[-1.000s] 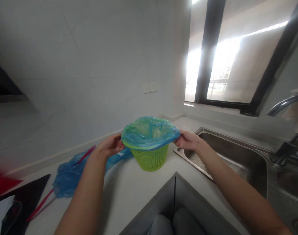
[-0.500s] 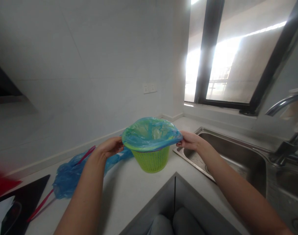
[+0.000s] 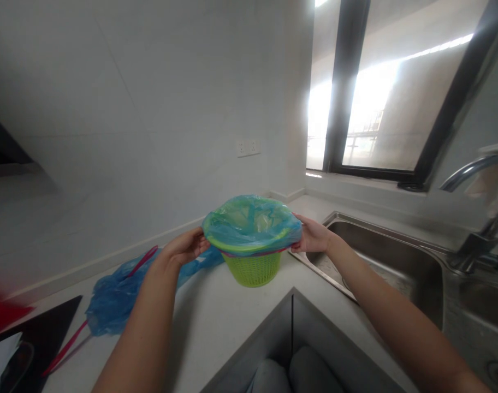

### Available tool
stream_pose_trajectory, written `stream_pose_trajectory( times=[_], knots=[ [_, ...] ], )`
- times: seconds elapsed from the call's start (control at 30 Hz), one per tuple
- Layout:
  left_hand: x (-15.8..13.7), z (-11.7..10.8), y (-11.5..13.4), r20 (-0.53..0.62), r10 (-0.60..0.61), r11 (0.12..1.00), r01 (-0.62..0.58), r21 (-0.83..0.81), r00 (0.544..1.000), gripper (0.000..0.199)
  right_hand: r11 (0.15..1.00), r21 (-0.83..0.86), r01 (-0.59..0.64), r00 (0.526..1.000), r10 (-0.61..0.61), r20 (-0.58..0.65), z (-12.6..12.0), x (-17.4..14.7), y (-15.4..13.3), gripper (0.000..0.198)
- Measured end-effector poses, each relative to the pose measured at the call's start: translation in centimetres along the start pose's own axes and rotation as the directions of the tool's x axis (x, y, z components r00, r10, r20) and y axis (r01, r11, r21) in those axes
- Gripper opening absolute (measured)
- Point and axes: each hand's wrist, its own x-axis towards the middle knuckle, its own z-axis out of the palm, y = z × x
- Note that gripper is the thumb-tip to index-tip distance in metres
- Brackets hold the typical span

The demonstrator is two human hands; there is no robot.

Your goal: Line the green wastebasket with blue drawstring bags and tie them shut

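1. Green basket [image 3: 255, 271]: upright on white counter [image 3: 210, 327].
2. Blue liner [image 3: 251, 222]: over basket rim; right edge now lower, pink drawstring [image 3: 269, 253] newly exposed. Overlap apparently fuller.
3. Right hand [image 3: 314, 234]: fingers clamped on liner.
4. Left hand [image 3: 187, 246]: fingers curled at rim; cannot tell whether gripping.

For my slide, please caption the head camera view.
Left hand and right hand at either side of a green basket lined with a blue bag.

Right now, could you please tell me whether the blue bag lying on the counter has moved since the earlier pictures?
No, not visibly: the blue bag keeps its place against the corner of the black hob, with no shift either way.
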Motion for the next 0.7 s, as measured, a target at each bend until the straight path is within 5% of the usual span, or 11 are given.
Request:
stream_pose_trajectory(
  times=[0.2, 0.37, 0.7],
  knots=[
    [-0.2, -0.1, 0.3, 0.046, -0.023, 0.994, 0.028, -0.11, 0.999, 0.024, 0.993, 0.072, 0.089, 0.984, -0.077, -0.159, -0.2, 0.6, 0.0, 0.011],
    [-0.6, 0.4, 0.0, 0.115, -0.006, 0.996, 0.016, -0.086, 0.993, 0.02, 0.971, 0.138, 0.194, 0.954, -0.155, -0.256, 0.1, 1.2, 0.1, 0.017],
    [0.2, 0.5, -0.2, 0.067, 0.019, 0.992, -0.01, -0.128, 0.998, 0.016, 0.923, 0.239, 0.302, 0.93, -0.23, -0.286, 1.3, 1.4, 0.0, 0.019]
  ],
)
